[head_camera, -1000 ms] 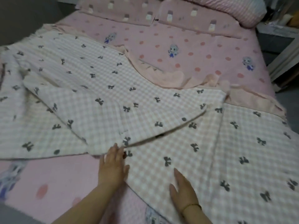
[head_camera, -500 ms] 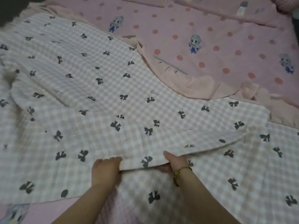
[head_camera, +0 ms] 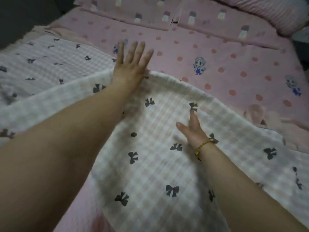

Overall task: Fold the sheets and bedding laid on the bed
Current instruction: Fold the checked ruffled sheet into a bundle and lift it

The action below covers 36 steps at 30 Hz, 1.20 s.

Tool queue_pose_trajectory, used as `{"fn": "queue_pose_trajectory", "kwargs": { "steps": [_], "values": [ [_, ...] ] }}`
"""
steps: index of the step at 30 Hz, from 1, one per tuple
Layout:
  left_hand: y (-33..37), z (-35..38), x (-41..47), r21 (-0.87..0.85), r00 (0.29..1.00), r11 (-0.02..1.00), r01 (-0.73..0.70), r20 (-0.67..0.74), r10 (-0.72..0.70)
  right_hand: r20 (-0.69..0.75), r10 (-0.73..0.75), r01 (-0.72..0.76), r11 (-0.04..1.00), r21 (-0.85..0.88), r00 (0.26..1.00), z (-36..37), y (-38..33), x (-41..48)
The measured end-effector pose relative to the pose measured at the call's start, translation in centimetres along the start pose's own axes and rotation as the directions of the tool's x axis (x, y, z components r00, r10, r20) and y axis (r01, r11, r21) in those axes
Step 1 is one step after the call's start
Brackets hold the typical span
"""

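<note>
The left hand [head_camera: 131,64] is stretched forward with its fingers [head_camera: 139,49] straight and spread, nothing being gripped; the heel of the hand is laid on the rounded fold of the checked blanket [head_camera: 150,164], while the fingertips are held out past that fold, over the pink dotted sheet [head_camera: 225,64]. Whether the sheet is touched by them cannot be told. The right hand [head_camera: 194,131] is laid flat on the blanket, nearer the body, its fingers straight and its thumb spread towards the left arm; nothing is clasped, though the hand is blurred. A thin yellow bracelet [head_camera: 203,146] is worn at the wrist behind it

The blanket, checked in white and pale pink and printed with dark bows, is doubled over: its fold is seen as a curved ridge just behind the left fingers and ahead of the right fingertips. A further flat part of it is spread to the left of the left fingers. A small cartoon figure [head_camera: 199,65] printed on the sheet is seen to the right of the left fingers. Far beyond the fingertips two pink pillows [head_camera: 133,12] are lined up, with a striped pillow [head_camera: 267,12] to their right
</note>
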State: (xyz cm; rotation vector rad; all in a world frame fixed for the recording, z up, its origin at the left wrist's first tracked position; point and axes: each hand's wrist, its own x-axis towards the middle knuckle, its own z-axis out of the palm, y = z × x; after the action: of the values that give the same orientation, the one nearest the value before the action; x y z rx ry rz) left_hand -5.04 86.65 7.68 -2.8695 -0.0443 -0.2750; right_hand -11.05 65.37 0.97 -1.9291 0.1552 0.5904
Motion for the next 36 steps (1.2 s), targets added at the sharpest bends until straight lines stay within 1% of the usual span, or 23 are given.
{"fn": "queue_pose_trajectory", "kwargs": {
  "steps": [1, 2, 3, 4, 5, 7, 8, 9, 10, 11, 13, 14, 19, 21, 22, 23, 25, 26, 27, 29, 32, 34, 36],
  "values": [
    [1.0, 1.5, -1.7, -0.039, 0.998, 0.999, -0.021, 0.053, 0.023, 0.041, 0.02, -0.012, 0.984, -0.179, 0.999, 1.1, 1.7, -0.6],
    [1.9, 3.6, -4.2, -0.079, 0.991, 0.996, -0.049, 0.119, 0.058, 0.088, 0.055, -0.019, 0.931, -0.365, 0.995, 2.3, 3.6, -1.2],
    [2.5, 5.7, -7.4, -0.117, 0.977, 0.989, -0.091, 0.182, 0.111, 0.134, 0.099, -0.014, 0.851, -0.525, 0.986, 3.6, 5.2, -2.3],
    [2.9, 8.0, -11.3, -0.184, 0.969, 0.973, -0.14, 0.176, 0.173, 0.185, 0.129, 0.019, 0.77, -0.637, 0.974, 5.1, 7.1, -3.0],
    [3.0, 9.6, -15.4, -0.238, 0.954, 0.952, -0.194, 0.183, 0.24, 0.23, 0.158, 0.052, 0.707, -0.705, 0.96, 6.2, 8.3, -4.1],
    [2.2, 11.5, -22.8, -0.315, 0.899, 0.922, -0.225, 0.296, 0.321, 0.288, 0.172, 0.12, 0.628, -0.769, 0.942, 9.0, 10.6, -6.6],
    [1.5, 12.3, -25.8, -0.341, 0.884, 0.914, -0.219, 0.328, 0.334, 0.304, 0.106, 0.186, 0.592, -0.784, 0.947, 10.4, 11.8, -7.9],
    [0.3, 13.0, -28.8, -0.349, 0.886, 0.915, -0.203, 0.333, 0.324, 0.337, 0.097, 0.227, 0.566, -0.793, 0.937, 11.8, 12.2, -9.3],
    [-0.7, 13.5, -30.8, -0.355, 0.894, 0.912, -0.207, 0.311, 0.324, 0.376, 0.143, 0.24, 0.558, -0.795, 0.915, 13.1, 13.3, -10.5],
    [-1.5, 13.7, -32.2, -0.365, 0.884, 0.904, -0.222, 0.316, 0.345, 0.383, 0.062, 0.306, 0.49, -0.816, 0.922, 14.5, 15.0, -11.2],
    [-2.6, 13.8, -33.3, -0.341, 0.83, 0.899, -0.276, 0.387, 0.402, 0.327, -0.022, 0.305, 0.424, -0.853, 0.945, 16.1, 16.9, -12.6],
    [-3.0, 14.0, -33.6, -0.337, 0.811, 0.9, -0.277, 0.421, 0.407, 0.321, -0.044, 0.309, 0.42, -0.853, 0.946, 16.8, 17.3, -13.3],
    [-4.2, 14.7, -31.8, -0.297, 0.845, 0.887, -0.354, 0.305, 0.44, 0.376, -0.072, 0.371, 0.409, -0.834, 0.924, 18.6, 16.2, -13.4],
    [-4.1, 14.3, -31.2, -0.298, 0.87, 0.896, -0.328, 0.275, 0.41, 0.359, -0.034, 0.342, 0.395, -0.852, 0.933, 18.3, 14.8, -13.5],
    [-4.1, 13.9, -31.1, -0.31, 0.88, 0.9, -0.306, 0.267, 0.392, 0.341, 0.004, 0.318, 0.351, -0.881, 0.94, 17.8, 14.1, -13.7],
    [-4.1, 13.5, -31.0, -0.325, 0.889, 0.898, -0.296, 0.251, 0.383, 0.334, -0.061, 0.333, 0.353, -0.875, 0.941, 17.2, 13.4, -13.5],
    [-4.2, 12.3, -32.2, -0.368, 0.902, 0.882, -0.293, 0.201, 0.383, 0.402, -0.072, 0.4, 0.364, -0.841, 0.913, 16.3, 12.9, -14.3],
    [-4.3, 11.6, -33.2, -0.394, 0.908, 0.879, -0.271, 0.198, 0.368, 0.407, 0.004, 0.371, 0.403, -0.837, 0.913, 16.1, 12.4, -14.9],
    [-4.3, 11.0, -34.4, -0.42, 0.918, 0.876, -0.237, 0.198, 0.344, 0.413, 0.033, 0.366, 0.403, -0.839, 0.91, 16.0, 12.1, -15.6],
    [-4.0, 9.6, -37.4, -0.43, 0.928, 0.884, -0.183, 0.222, 0.3, 0.424, 0.026, 0.382, 0.386, -0.839, 0.905, 16.2, 12.4, -17.4],
    [-2.7, 7.6, -41.4, -0.398, 0.895, 0.912, -0.096, 0.367, 0.254, 0.44, 0.113, 0.374, 0.364, -0.853, 0.891, 16.1, 13.5, -20.2],
    [-1.5, 6.6, -44.6, -0.366, 0.885, 0.928, -0.064, 0.408, 0.222, 0.49, 0.163, 0.415, 0.348, -0.841, 0.857, 15.5, 14.1, -22.3],
    [0.0, 6.0, -47.3, -0.375, 0.853, 0.925, -0.057, 0.462, 0.24, 0.511, 0.242, 0.412, 0.362, -0.836, 0.825, 14.6, 15.3, -24.1]
  ]
}}
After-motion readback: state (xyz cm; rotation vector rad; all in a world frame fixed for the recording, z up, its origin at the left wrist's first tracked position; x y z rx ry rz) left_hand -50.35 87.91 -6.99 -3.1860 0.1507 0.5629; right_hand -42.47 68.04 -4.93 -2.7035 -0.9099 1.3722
